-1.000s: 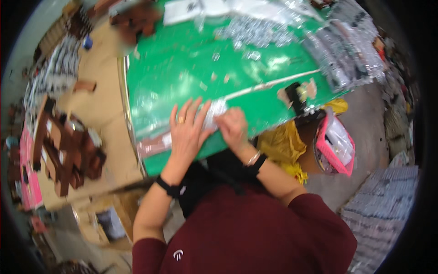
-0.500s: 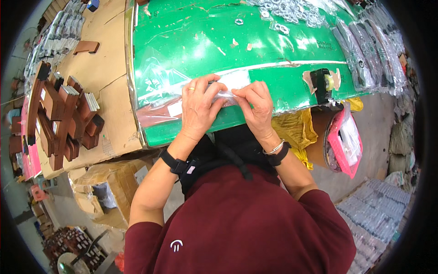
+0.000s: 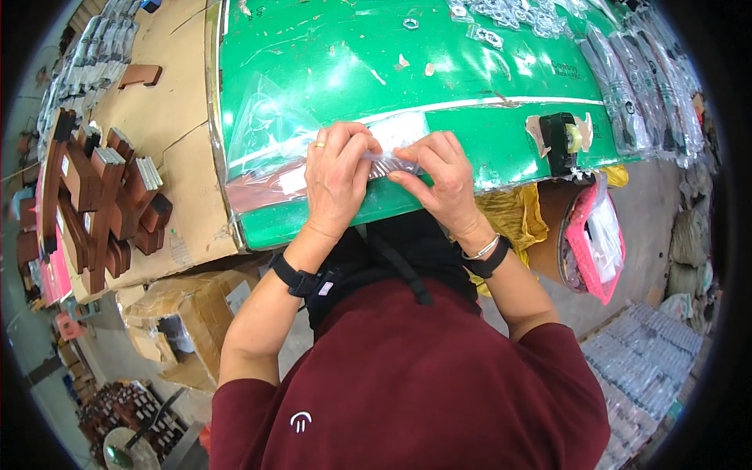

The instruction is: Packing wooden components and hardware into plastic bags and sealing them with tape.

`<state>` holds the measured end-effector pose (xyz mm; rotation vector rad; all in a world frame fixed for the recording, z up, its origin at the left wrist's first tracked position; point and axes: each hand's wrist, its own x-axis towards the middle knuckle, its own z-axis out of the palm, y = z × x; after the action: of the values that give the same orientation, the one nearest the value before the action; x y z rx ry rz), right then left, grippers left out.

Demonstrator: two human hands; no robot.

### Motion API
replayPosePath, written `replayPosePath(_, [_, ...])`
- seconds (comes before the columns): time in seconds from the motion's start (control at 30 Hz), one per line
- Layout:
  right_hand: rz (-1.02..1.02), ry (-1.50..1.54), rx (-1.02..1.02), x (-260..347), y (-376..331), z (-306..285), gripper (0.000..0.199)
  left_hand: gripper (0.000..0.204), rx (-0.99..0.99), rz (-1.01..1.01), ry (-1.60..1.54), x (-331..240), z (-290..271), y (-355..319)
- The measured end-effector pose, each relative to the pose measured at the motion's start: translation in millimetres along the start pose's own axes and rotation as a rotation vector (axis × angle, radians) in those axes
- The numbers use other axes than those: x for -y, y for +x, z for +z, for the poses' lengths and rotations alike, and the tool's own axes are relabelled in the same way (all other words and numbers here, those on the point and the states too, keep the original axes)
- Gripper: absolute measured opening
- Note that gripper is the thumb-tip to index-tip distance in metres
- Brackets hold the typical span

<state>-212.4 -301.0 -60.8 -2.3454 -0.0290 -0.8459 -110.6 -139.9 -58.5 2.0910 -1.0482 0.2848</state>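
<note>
A clear plastic bag [image 3: 266, 133] lies flat along the near edge of the green tabletop [image 3: 313, 78]. Inside its left part is a long reddish-brown piece [image 3: 262, 193] with a white label [image 3: 294, 182]. My left hand [image 3: 338, 176] presses down on the bag, its curled fingers gripping the plastic. Close beside it, my right hand [image 3: 445, 176] has thumb and forefinger on the gathered, wrinkled plastic [image 3: 384, 166] at the bag's right end. The fingers partly hide what lies under that bunched film. Just beyond the hands is a white sheet [image 3: 399, 127].
A black tape dispenser [image 3: 561, 141] stands at the table's right edge. Bagged metal nuts [image 3: 517, 14] and wrapped dark parts [image 3: 627, 102] lie beyond. Brown wooden pieces [image 3: 102, 196] are stacked on cardboard at left. A pink-rimmed bin [image 3: 576, 251] stands below right.
My right thumb and forefinger have spread a little along the plastic, which bunches more between my hands. The left hand has shifted slightly left. The whole view has shifted slightly.
</note>
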Motion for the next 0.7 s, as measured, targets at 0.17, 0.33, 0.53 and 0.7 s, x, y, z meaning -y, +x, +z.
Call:
replayPosePath(0.17, [-0.015, -0.048, -0.033, -6, -4, 8, 0.017, 0.014, -0.131, 0.048, -0.039, 1, 4, -2])
replayPosePath(0.33, [-0.107, -0.104, -0.15, -9, -16, 19, 0.019, 0.013, -0.112, 0.133, 0.03, 4, -1, -9])
replayPosePath(0.53, [-0.115, -0.111, -0.16, -8, -19, 19, 0.019, 0.019, 0.046, 0.196, 0.095, -5, -16, -17])
replayPosePath(0.7, [-0.103, -0.097, -0.15, -9, -18, 19, 0.017, 0.028, 0.14, 0.227, 0.225, -16, -26, -5])
